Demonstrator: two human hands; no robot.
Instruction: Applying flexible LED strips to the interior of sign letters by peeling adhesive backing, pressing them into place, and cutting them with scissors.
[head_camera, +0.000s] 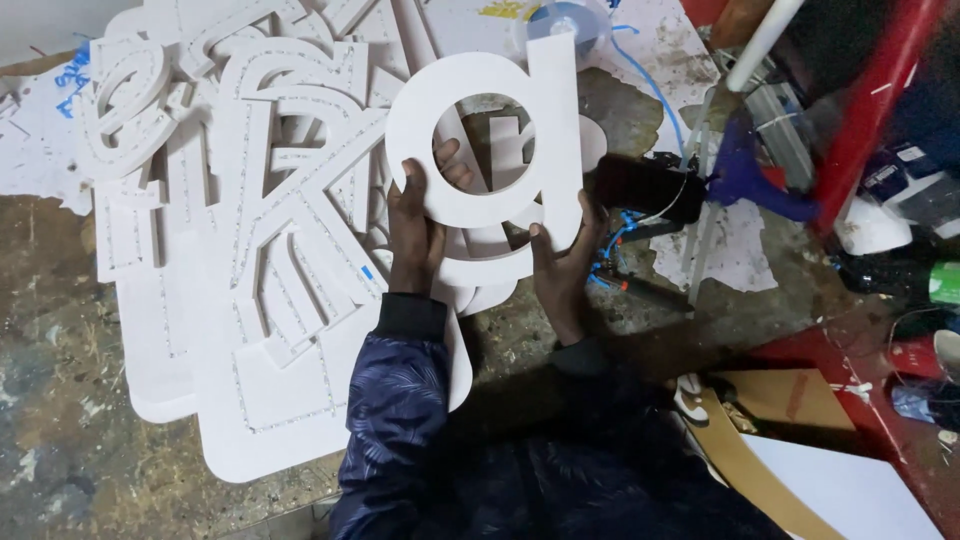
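I hold up a large white cut-out letter (545, 120), flat, with a round hole in it. My left hand (415, 225) grips its left rim, with fingertips showing through the hole. My right hand (560, 265) grips the lower right edge. Beneath the letter lies a second white cut-out piece (490, 270). To the left, a pile of white channel letters (270, 200) with dotted edges covers the stained floor.
A black device (645, 190) with wires lies right of the letter, beside a purple tool (745, 175) and blue cable (650, 85). Cardboard and a white sheet (840, 490) sit at lower right. Red frame parts (880, 100) stand at the right.
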